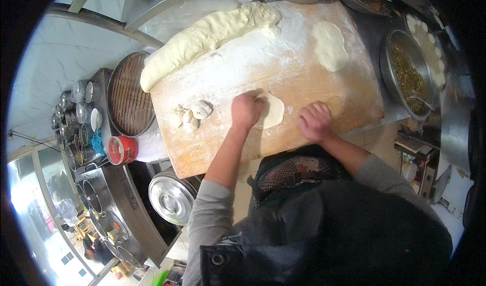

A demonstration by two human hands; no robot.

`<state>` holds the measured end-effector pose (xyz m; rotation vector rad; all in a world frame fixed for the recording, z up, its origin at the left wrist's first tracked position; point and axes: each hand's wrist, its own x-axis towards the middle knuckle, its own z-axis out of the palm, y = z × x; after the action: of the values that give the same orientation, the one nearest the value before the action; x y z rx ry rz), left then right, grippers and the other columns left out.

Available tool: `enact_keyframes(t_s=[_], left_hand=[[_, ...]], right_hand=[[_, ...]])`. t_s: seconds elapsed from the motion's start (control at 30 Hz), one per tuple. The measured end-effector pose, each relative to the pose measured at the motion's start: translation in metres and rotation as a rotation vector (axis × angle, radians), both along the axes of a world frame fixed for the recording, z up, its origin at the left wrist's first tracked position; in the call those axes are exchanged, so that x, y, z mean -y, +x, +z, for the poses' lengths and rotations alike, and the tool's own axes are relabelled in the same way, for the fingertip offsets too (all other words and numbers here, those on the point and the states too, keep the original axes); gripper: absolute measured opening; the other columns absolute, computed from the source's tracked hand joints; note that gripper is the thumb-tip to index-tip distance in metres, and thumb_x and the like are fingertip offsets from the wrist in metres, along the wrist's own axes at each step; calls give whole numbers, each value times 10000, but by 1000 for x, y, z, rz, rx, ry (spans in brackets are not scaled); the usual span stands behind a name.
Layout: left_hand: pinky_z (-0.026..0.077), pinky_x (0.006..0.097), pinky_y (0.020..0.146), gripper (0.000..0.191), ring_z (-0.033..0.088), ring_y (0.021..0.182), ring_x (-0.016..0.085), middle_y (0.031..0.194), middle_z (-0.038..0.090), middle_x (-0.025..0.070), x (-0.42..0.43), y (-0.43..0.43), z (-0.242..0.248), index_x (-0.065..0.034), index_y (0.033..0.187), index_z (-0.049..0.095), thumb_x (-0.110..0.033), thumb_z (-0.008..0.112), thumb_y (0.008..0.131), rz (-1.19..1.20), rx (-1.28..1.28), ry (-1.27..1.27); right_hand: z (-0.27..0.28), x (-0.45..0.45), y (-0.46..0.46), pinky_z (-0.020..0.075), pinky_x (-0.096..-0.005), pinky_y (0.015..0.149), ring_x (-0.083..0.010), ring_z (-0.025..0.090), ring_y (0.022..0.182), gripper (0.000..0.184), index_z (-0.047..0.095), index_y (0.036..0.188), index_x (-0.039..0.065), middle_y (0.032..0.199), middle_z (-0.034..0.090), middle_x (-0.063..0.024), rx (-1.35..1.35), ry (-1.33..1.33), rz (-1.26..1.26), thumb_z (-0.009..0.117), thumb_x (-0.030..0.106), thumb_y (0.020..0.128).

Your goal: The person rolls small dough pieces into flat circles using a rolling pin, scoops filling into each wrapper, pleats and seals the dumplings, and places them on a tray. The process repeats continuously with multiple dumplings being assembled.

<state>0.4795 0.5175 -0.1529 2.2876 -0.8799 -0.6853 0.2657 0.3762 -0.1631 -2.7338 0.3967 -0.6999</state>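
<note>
A flattened round of dough [274, 110] lies on the floured wooden board [212, 145] in front of me. My left hand [248, 107], fingers curled, is at the left edge of that round; whether it pinches the dough is hidden. To the right of the round, my right hand [315, 121] is curled low over the board and blurred, and its grip cannot be made out. A few dough lumps [190, 120] sit to the left. A long thick roll of dough [205, 39] stretches along the far left edge, and a flattened, elongated dough piece [330, 46] lies at the far right.
Beyond the board's right edge stands a metal bowl of chopped filling [408, 77] with a utensil in it. A round steamer tray [131, 94] and a red tub [123, 149] stand to the left. Below them is a metal lid [172, 198].
</note>
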Motion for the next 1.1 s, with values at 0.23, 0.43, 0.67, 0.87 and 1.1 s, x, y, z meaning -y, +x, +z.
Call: enact_keyframes(t_s=[0.23, 0.43, 0.67, 0.87, 1.1], left_hand=[[558, 382, 759, 270, 719, 777, 313, 863, 745, 189, -26, -45, 23, -15, 1047, 746, -234, 740, 890, 145, -303, -94], [548, 442, 724, 213, 703, 769, 398, 839, 710, 238, 10, -36, 34, -26, 996, 746, -184, 726, 854, 104, -12, -16], [541, 404, 676, 225, 701, 741, 253, 870, 739, 153, -47, 2, 4, 15, 1040, 719, -192, 664, 973, 193, -424, -213], [509, 524, 1079, 422, 586, 1292, 335, 1395, 580, 181, -6, -58, 38, -32, 1453, 456, -168, 491, 1055, 451, -1416, -791], [482, 461, 1040, 565, 598, 1236, 400, 1407, 586, 220, 34, 7, 52, -22, 1478, 464, -192, 668, 979, 195, 18, -607]], right_hand=[[-37, 4, -24, 463, -524, 824, -389, 619, 903, 111, 646, 958, 84, 915, 660, -167, -241, 81, -222, 627, 169, 889], [37, 15, 87, 453, -543, 910, -402, 628, 1040, 228, 644, 1098, 63, 1040, 679, -189, -127, 334, -354, 575, 222, 950], [10, 1, -21, 445, -492, 869, -343, 602, 886, 155, 637, 902, 98, 900, 634, -138, -44, -8, -28, 654, 250, 878], [-34, 24, -119, 460, -485, 838, -335, 604, 872, 88, 634, 820, 91, 834, 613, -114, -31, -63, -244, 663, 173, 806], [-13, 30, -96, 439, -510, 841, -367, 581, 882, 127, 623, 822, 71, 847, 611, -137, 41, -20, -246, 634, 196, 812]])
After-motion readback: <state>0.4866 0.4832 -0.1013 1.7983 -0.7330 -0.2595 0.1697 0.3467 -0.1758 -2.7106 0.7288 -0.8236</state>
